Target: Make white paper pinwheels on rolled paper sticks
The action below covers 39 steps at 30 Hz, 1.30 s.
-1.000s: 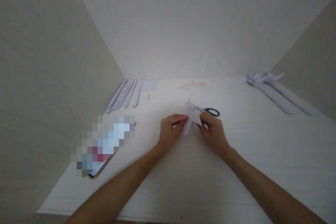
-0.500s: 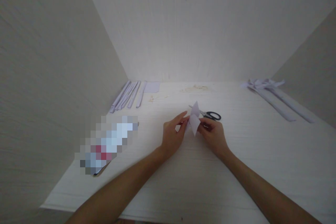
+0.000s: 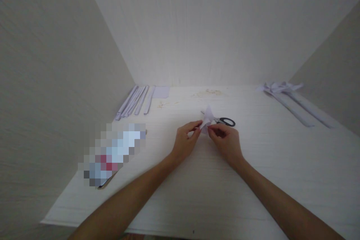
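A small folded piece of pale lilac paper (image 3: 208,116) stands pinched between both my hands above the white table (image 3: 213,195). My left hand (image 3: 186,141) grips its lower left edge with thumb and fingertips. My right hand (image 3: 225,141) grips its lower right part, fingers curled over the fold. Only the pointed top of the paper shows above my fingers. Just behind the paper lie black-handled scissors (image 3: 225,121), flat on the table, untouched.
Several folded lilac paper strips (image 3: 135,101) lie at the back left beside a small paper square (image 3: 161,92). A lilac paper bow with long tails (image 3: 289,97) lies at the back right. A blurred flat object (image 3: 112,153) sits at the left. White walls enclose three sides.
My hands have closed in on the paper, which now looks smaller and more tightly folded. The fingers of my right hand have moved over its lower part.
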Available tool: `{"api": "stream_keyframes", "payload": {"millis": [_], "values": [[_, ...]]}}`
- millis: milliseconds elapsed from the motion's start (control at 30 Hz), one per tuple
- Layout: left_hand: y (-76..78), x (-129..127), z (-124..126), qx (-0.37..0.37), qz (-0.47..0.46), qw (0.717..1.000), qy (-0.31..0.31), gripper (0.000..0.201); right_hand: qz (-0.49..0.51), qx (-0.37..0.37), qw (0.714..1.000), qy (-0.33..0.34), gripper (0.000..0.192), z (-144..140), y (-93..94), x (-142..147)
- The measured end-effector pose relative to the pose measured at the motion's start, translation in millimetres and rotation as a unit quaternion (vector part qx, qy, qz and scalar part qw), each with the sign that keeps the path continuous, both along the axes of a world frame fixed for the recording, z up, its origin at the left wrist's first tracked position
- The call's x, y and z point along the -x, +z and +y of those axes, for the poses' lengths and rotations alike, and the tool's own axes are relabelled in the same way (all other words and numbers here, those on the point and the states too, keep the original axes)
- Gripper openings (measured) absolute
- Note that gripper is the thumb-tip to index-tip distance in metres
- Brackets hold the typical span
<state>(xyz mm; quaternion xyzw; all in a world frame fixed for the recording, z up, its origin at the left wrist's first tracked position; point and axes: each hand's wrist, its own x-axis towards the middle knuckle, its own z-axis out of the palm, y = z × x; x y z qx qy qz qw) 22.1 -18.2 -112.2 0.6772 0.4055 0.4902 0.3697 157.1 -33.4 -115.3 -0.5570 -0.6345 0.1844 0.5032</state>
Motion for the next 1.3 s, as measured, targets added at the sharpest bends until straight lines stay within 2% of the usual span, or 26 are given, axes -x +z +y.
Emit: {"api": "stream_keyframes", "payload": {"millis": [200,433,933,1300], "values": [[1.4,-1.7,-0.5,-0.014,-0.006,1.0,0.018,0.022,-0.085,-0.067,0.994,0.031,0.01,-4.6,5.8,2.3],[4.6,-1.2,-3.0,-0.059,-0.018,0.998,0.033,0.022,-0.101,-0.123,0.987,0.026,0.01,-7.8,6.4,5.6],[7.5,-1.4,-5.6,-0.047,-0.024,0.998,0.029,0.021,-0.126,-0.111,0.986,0.014,0.01,-9.0,9.9,6.4],[6.4,-1.5,-5.6,-0.035,-0.022,0.999,0.032,0.022,-0.122,-0.14,0.983,0.008,0.012,-8.3,8.2,4.9]]}}
